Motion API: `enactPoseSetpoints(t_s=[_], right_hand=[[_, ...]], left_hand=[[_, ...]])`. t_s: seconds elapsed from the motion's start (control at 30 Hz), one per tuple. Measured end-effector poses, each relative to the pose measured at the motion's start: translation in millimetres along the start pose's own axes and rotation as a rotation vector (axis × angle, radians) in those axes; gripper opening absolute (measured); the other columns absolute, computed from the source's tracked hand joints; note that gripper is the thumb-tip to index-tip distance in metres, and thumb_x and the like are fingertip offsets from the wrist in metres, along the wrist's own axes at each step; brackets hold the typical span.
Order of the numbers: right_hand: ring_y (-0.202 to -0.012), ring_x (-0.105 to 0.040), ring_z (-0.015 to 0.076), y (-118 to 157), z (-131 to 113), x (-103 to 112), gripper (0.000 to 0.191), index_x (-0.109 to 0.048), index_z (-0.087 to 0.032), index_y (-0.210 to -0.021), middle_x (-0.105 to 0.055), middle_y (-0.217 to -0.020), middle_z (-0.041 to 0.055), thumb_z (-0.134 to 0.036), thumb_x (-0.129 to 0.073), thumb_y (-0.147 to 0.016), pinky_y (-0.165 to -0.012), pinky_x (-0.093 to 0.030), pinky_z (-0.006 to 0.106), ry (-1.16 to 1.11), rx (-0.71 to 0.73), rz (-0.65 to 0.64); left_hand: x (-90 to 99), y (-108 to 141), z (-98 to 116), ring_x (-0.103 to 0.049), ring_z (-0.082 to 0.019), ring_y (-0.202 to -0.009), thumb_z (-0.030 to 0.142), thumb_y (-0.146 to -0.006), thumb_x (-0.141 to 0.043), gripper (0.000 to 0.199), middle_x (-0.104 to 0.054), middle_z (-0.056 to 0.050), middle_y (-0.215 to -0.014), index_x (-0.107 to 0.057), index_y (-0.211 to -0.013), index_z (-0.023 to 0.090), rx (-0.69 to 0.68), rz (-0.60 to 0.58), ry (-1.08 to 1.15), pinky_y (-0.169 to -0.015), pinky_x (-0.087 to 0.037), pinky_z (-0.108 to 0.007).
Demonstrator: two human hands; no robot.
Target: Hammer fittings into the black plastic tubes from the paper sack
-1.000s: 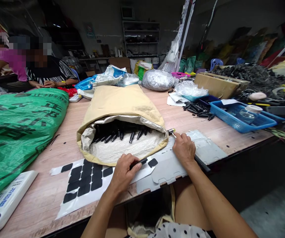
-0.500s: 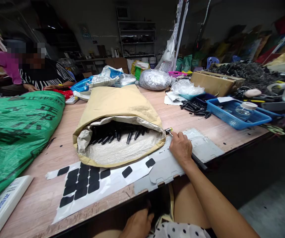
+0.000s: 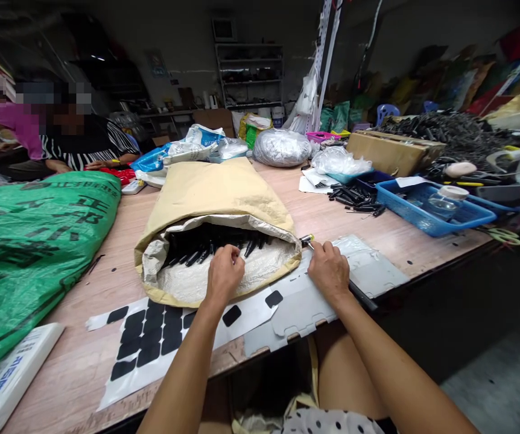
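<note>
Head: left hand (image 3: 224,274) at wrinkled sack (image 3: 224,188), near slim black rods (image 3: 193,258).

At centre, the left hand (image 3: 225,271) reaches into a sack (image 3: 219,190) — black parts (image 3: 192,259) inside. The right hand (image 3: 329,269) grips a tool (image 3: 362,295).

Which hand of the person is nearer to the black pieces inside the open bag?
Left. The left hand is at the mouth of the bag, close beside the black pieces. The right hand is farther away, outside the bag, to its right.
</note>
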State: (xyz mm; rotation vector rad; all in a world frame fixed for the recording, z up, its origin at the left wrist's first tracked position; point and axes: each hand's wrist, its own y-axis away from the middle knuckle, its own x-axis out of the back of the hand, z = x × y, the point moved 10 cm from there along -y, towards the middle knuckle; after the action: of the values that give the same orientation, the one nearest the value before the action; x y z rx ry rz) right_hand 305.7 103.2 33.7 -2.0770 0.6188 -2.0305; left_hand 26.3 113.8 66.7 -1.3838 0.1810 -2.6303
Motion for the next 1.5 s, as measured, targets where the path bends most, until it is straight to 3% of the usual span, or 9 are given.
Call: enactPoseSetpoints(t_s=[0.1, 0.23, 0.43, 0.6, 0.83, 0.97, 1.07, 1.2, 1.5], right_hand=[[-0.098, -0.055, 0.0244, 0, -1, 1, 0.035, -0.061, -0.019, -0.128, -0.061, -0.108, 0.0115, -0.022, -0.044, -0.098, -0.075, -0.034, 0.034, -0.005, 0.009, -0.005], [-0.099, -0.054, 0.0245, 0, 0, 0, 0.035, -0.06, -0.019, -0.128, -0.061, -0.109, 0.0118, -0.022, -0.046, -0.097, -0.075, -0.035, 0.034, -0.011, -0.004, -0.016], [-0.101, -0.054, 0.0248, 0, 1, 1, 0.036, -0.06, -0.019, -0.13, -0.061, -0.109, 0.0121, -0.022, -0.043, -0.098, -0.079, -0.035, 0.034, -0.036, -0.001, -0.018], [-0.101, -0.054, 0.0247, 1, 0, 1, 0.036, -0.061, -0.019, -0.13, -0.061, -0.11, 0.012, -0.022, -0.044, -0.098, -0.078, -0.035, 0.033, -0.031, -0.009, -0.025], [-0.097, -0.057, 0.0222, -3, 15, 4, 0.038, -0.066, -0.024, -0.128, -0.064, -0.109, 0.0096, -0.018, -0.045, -0.096, -0.075, -0.037, 0.032, -0.185, -0.086, -0.064], [-0.099, -0.06, 0.0228, 9, 21, 44, 0.038, -0.066, -0.022, -0.128, -0.067, -0.112, 0.0102, -0.022, -0.047, -0.096, -0.081, -0.044, 0.033, -0.449, -0.139, 0.088], [-0.102, -0.064, 0.0228, 32, -4, 76, 0.037, -0.065, -0.019, -0.128, -0.069, -0.114, 0.0115, -0.026, -0.046, -0.097, -0.09, -0.05, 0.036, -0.758, -0.015, 0.147], [-0.109, -0.066, 0.0197, 70, -67, 85, 0.033, -0.067, -0.023, -0.126, -0.071, -0.118, 0.0085, -0.024, -0.049, -0.099, -0.097, -0.054, 0.035, -1.045, 0.262, -0.068], [-0.093, -0.066, 0.0171, 113, -105, 78, 0.048, -0.058, -0.026, -0.139, -0.068, -0.102, 0.0066, -0.01, -0.041, -0.097, -0.082, -0.057, 0.028, -0.878, 0.489, -0.099]], left_hand=[[-15.2, -31, -22, -0.063, -0.028, -0.099, 0.02, -0.085, -0.056, 0.021, -0.066, -0.013, -0.103, -0.068, -0.102, 0.015, 0.026, 0.054, -0.096, -0.089, -0.048, -0.038], [-23.1, -36, -32, -0.062, -0.029, -0.097, 0.026, -0.086, -0.059, 0.016, -0.065, -0.012, -0.098, -0.068, -0.094, 0.016, 0.034, 0.035, -0.121, -0.088, -0.047, -0.039], [0.4, 14, -14, -0.061, -0.021, -0.085, 0.033, -0.089, -0.062, 0.018, -0.066, -0.004, -0.094, -0.069, -0.101, 0.021, -0.125, -0.092, 0.063, -0.078, -0.048, -0.033], [-9.6, 67, -5, -0.061, -0.023, -0.091, 0.032, -0.085, -0.069, 0.016, -0.068, -0.003, -0.091, -0.073, -0.098, 0.024, -0.262, -0.316, 0.227, -0.08, -0.047, -0.034], [-22.8, 69, -23, -0.06, -0.023, -0.091, 0.031, -0.083, -0.073, 0.019, -0.067, -0.004, -0.092, -0.071, -0.1, 0.021, -0.247, -0.244, 0.279, -0.083, -0.046, -0.036], [-21.6, 70, -21, -0.06, -0.024, -0.092, 0.028, -0.082, -0.073, 0.013, -0.067, -0.003, -0.09, -0.07, -0.093, 0.022, -0.253, -0.233, 0.282, -0.083, -0.046, -0.036], [-22.0, 70, -22, -0.059, -0.024, -0.092, 0.027, -0.08, -0.072, 0.011, -0.067, -0.003, -0.089, -0.071, -0.091, 0.022, -0.235, -0.235, 0.283, -0.083, -0.046, -0.036], [-22.1, 70, -22, -0.06, -0.023, -0.093, 0.025, -0.08, -0.073, 0.01, -0.068, -0.003, -0.09, -0.071, -0.09, 0.023, -0.237, -0.225, 0.302, -0.085, -0.045, -0.036], [-21.3, 70, -22, -0.058, -0.022, -0.089, 0.029, -0.083, -0.071, 0.007, -0.064, -0.002, -0.083, -0.073, -0.083, 0.022, -0.252, -0.244, 0.294, -0.082, -0.045, -0.034]])
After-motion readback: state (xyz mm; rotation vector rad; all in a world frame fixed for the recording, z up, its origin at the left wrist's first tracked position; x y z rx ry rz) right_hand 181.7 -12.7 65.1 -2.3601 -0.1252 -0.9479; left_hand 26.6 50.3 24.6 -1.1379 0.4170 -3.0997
